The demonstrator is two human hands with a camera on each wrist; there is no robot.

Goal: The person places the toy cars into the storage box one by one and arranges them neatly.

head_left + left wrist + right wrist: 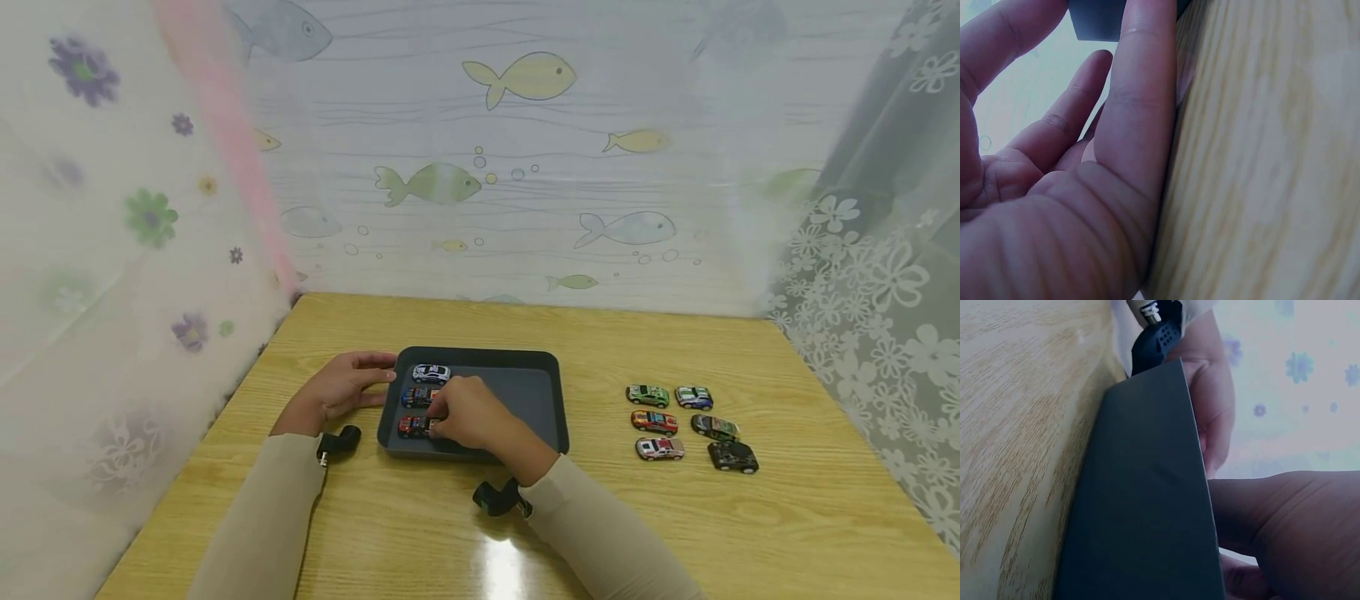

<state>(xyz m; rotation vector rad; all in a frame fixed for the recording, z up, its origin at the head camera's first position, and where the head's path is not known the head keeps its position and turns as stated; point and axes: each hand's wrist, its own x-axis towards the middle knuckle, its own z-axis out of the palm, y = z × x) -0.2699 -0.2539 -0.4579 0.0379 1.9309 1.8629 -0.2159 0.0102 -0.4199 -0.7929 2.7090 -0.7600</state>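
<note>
A dark grey tray (517,358) lies on the table. Along its left side stand a white toy car (431,373), a blue toy car (415,397) and a red toy car (412,427), one in front of another. My right hand (476,414) reaches over the front rim and pinches the right end of the red car; its fingertips partly cover that end. With fingers extended, my left hand (347,387) touches the tray's left wall. The left wrist view shows those fingers (1141,81) against the tray. In the right wrist view, the tray's wall (1141,481) hides my right fingertips.
Right of the tray, several toy cars stand on the wooden table (600,517), among them a green car (647,395), an orange-red car (654,422) and a black car (733,457). Patterned curtains (525,208) hang behind the table and at both sides.
</note>
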